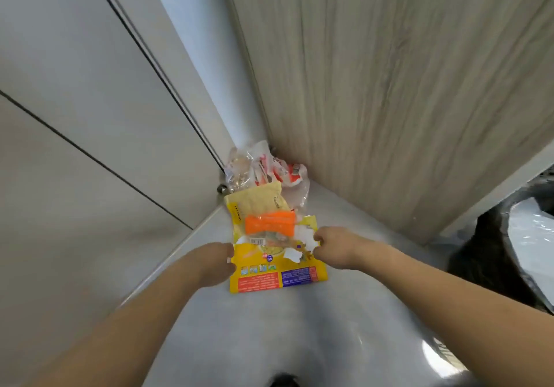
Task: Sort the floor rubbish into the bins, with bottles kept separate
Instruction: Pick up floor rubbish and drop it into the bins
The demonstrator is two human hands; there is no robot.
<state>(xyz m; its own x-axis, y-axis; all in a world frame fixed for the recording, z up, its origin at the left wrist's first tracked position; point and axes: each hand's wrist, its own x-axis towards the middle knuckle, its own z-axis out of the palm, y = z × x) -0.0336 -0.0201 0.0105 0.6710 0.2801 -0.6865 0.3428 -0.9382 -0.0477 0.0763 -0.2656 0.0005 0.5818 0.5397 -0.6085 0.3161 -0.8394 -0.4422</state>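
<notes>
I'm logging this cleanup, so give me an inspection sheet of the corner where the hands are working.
Surface: glossy grey floor, with glare.
Job's things: yellow packet lying flat; orange wrapper and white scraps on it; clear wrappers piled in the corner; black-lined bin at right.
Clutter: small metal doorstop.
Grippers: left hand at the packet's left edge; right hand pinching a scrap.
Cables: nothing seen.
Surroundings: wood-grain panel; grey panels.

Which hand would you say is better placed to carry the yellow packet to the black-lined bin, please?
Probably the right hand: it already pinches the yellow packet at its torn edge, and the black-lined bin stands on that side.
</notes>
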